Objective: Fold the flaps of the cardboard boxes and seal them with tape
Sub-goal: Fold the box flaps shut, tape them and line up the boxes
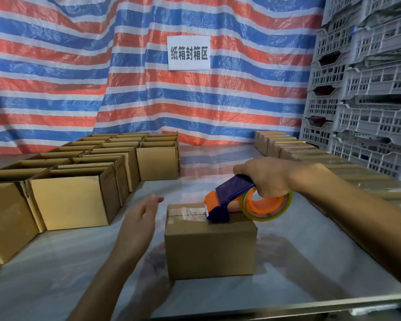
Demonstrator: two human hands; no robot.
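Head view, right grip (271,179) clutching tape dispenser (229,195) on box (210,249), left grip (139,218) slack, unsealed boxes (72,202) leftward

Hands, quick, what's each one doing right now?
Left hand: open, hovering beside the box, holding nothing.
Right hand: grips the tape dispenser on the box top.

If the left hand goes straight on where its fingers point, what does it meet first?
Probably the taped left end of the box: the open left hand points forward and right at it. Depth is unclear, so it may pass just behind.
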